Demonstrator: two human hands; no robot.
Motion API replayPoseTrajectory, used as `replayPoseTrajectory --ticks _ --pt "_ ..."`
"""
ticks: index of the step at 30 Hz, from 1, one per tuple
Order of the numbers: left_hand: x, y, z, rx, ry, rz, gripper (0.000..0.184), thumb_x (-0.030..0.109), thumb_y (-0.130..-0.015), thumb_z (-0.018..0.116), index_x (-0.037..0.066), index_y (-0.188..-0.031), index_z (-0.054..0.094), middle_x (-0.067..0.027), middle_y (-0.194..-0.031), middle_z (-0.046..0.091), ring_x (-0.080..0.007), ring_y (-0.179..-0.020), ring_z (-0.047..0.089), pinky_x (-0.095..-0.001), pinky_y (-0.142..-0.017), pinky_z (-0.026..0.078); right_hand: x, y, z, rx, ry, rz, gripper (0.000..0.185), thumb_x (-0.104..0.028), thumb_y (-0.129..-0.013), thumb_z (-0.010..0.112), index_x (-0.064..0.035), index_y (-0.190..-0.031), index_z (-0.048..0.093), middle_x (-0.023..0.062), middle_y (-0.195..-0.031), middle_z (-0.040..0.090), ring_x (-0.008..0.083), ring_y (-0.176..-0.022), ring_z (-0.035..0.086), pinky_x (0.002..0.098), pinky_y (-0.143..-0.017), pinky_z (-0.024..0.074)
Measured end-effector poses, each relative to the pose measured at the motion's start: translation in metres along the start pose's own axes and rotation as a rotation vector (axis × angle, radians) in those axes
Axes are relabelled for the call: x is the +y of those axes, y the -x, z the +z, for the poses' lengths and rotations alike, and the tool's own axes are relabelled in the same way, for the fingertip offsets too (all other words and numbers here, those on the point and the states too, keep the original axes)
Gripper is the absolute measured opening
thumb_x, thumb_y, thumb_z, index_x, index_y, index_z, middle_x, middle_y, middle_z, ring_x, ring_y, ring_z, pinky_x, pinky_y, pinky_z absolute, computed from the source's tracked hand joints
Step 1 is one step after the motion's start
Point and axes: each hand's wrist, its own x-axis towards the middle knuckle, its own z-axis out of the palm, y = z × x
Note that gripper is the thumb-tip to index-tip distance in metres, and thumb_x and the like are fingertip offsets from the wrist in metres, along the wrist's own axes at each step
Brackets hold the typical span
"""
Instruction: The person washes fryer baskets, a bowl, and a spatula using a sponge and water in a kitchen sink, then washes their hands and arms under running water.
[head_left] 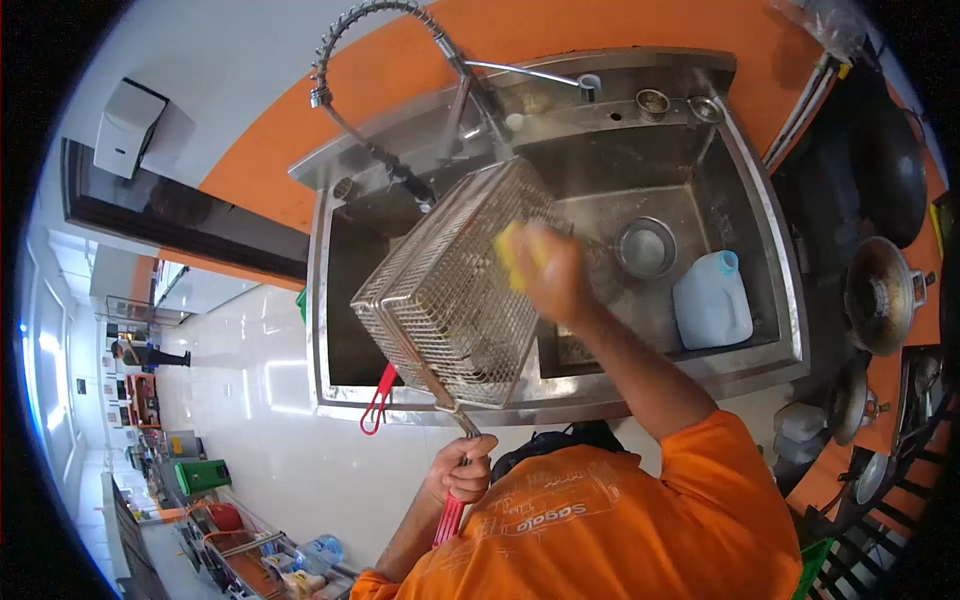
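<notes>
My left hand (pixel 463 468) is wrapped round the handle of a wire fryer basket (pixel 470 290), close to its red grip (pixel 449 520). The basket lies tilted across the divider of a steel double sink. Against the basket's right side, my right hand (pixel 556 275) holds a yellow sponge (pixel 522 257); both are smeared by motion. Another red handle (pixel 377 398) hangs over the sink's front edge, and what it belongs to is hidden behind the basket.
In the right basin of the sink (pixel 790 290) stand a round metal bowl (pixel 645 248) and a white jug (pixel 712 303). A spring-hose faucet (pixel 385 165) rises behind. Woks (pixel 880 295) are at the right. Far left, another person (pixel 150 354) stands.
</notes>
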Motion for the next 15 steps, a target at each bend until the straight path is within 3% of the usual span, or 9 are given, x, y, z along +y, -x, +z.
replayPoseTrajectory --ticks 3,4,6,8,11,13,15 --pt "0.0 -0.002 -0.005 0.009 0.023 -0.012 0.026 0.026 -0.099 0.036 0.011 -0.078 0.039 0.0066 -0.046 0.03 -0.0001 -0.033 0.032 -0.0164 -0.029 0.025 0.026 0.016 0.011 0.068 0.073 -0.368 0.018 -0.02 -0.084 0.065 -0.004 -0.08 0.058 0.0114 -0.066 0.062 0.0254 -0.057 0.063 0.0361 -0.053 0.0504" --pt "0.0 -0.002 -0.007 0.012 0.034 -0.017 0.026 0.027 -0.099 0.037 0.011 -0.078 0.038 0.006 -0.046 0.029 -0.0005 -0.033 0.032 -0.016 -0.029 0.025 0.043 0.019 0.002 0.057 0.163 -0.229 0.014 -0.017 -0.082 0.067 -0.0042 -0.081 0.06 0.0112 -0.066 0.062 0.0249 -0.057 0.063 0.0364 -0.053 0.0506" --pt "0.002 -0.002 -0.006 0.016 0.024 -0.036 0.027 0.027 -0.099 0.035 0.011 -0.078 0.038 0.0052 -0.047 0.03 -0.0008 -0.034 0.033 -0.0157 -0.029 0.025 0.07 0.008 -0.021 -0.051 0.648 -0.075 0.017 -0.021 -0.085 0.063 -0.0035 -0.084 0.063 0.0128 -0.069 0.064 0.026 -0.061 0.064 0.0359 -0.054 0.0509" --pt "0.002 -0.001 -0.007 0.03 0.009 -0.043 0.027 0.028 -0.1 0.034 0.011 -0.079 0.038 0.0044 -0.048 0.031 -0.001 -0.035 0.033 -0.0155 -0.029 0.025 0.075 -0.003 -0.036 -0.001 0.655 0.033 0.026 -0.027 -0.09 0.057 -0.003 -0.082 0.062 0.0124 -0.067 0.062 0.0244 -0.057 0.062 0.0358 -0.052 0.0484" --pt "0.005 0.0 -0.01 0.056 -0.012 -0.043 0.028 0.028 -0.101 0.033 0.011 -0.079 0.037 0.0034 -0.049 0.032 -0.0014 -0.035 0.033 -0.0155 -0.029 0.025 0.031 -0.011 -0.028 0.073 0.317 0.059 0.035 -0.032 -0.093 0.051 -0.0025 -0.076 0.058 0.0114 -0.062 0.059 0.0243 -0.052 0.059 0.0363 -0.05 0.0454" --pt "0.007 0.0 -0.011 0.061 -0.01 -0.048 0.028 0.029 -0.101 0.032 0.011 -0.079 0.037 0.003 -0.049 0.032 -0.0017 -0.035 0.033 -0.0157 -0.028 0.025 -0.016 -0.006 -0.016 0.073 0.199 0.162 0.031 -0.027 -0.092 0.055 -0.0021 -0.073 0.055 0.011 -0.06 0.056 0.0241 -0.051 0.058 0.0366 -0.05 0.044" --pt "0.008 -0.001 -0.013 0.023 0.007 -0.044 0.03 0.03 -0.101 0.03 0.011 -0.079 0.037 0.003 -0.049 0.032 -0.0022 -0.035 0.034 -0.0166 -0.029 0.026 -0.038 0.013 -0.008 -0.059 0.039 -0.05 0.024 -0.021 -0.089 0.06 -0.002 -0.074 0.056 0.0112 -0.061 0.057 0.0224 -0.053 0.059 0.0352 -0.05 0.0446"
